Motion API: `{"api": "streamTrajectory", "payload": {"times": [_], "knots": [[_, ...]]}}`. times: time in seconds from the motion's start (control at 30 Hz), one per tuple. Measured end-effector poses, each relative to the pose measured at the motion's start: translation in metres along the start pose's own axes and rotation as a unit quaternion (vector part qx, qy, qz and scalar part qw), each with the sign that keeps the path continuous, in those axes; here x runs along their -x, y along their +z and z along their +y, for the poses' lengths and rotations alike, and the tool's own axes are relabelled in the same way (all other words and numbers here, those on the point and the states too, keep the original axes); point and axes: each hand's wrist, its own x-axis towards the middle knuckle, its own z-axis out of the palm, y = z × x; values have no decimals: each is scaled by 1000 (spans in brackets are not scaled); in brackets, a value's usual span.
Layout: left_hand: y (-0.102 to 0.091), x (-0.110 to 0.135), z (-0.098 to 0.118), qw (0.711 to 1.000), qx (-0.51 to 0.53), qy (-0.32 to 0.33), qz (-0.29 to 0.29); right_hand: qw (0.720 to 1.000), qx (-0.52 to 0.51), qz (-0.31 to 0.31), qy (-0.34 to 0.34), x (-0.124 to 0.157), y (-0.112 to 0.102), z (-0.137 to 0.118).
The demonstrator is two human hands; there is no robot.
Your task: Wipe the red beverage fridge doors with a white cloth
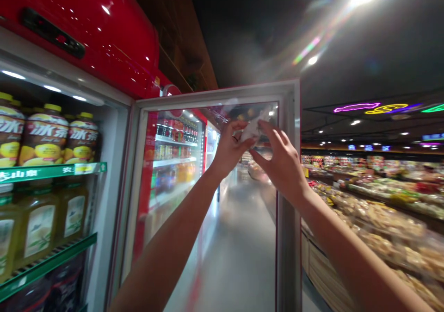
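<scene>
Both arms reach up and forward to the upper part of an open glass fridge door (pixel 289 238). My left hand (pixel 227 150) is closed, pinching a crumpled white tissue (pixel 251 130) between thumb and fingers. From the other side my right hand (pixel 282 161) grips the tissue's edge with its fingertips, the thumb just below. Behind the tissue is the door's glass pane; whether they touch I cannot tell. Fine detail of the fingertips is blurred.
At left stands a red drinks fridge (pixel 114 39) with yellow-capped bottles (pixel 45 134) above bottles of yellow-green drink (pixel 38 224). More lit fridges show through the glass, along a grey floor (pixel 222 261). Bagged goods (pixel 381 219) fill a display at right.
</scene>
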Motion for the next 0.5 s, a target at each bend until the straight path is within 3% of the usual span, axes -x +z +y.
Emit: {"api": "streamTrajectory", "payload": {"times": [0.13,0.27,0.37,0.5], "knots": [[1,10,10,999,7,-40,1,999,27,28,-15,-2,0,-3],[-16,35,22,991,-133,28,11,994,74,65,-36,2,-1,0],[-31,60,19,950,-297,93,31,984,132,114,-30,5,0,3],[-41,93,0,870,-463,163,-48,983,157,94,-5,8,2,5]]}}
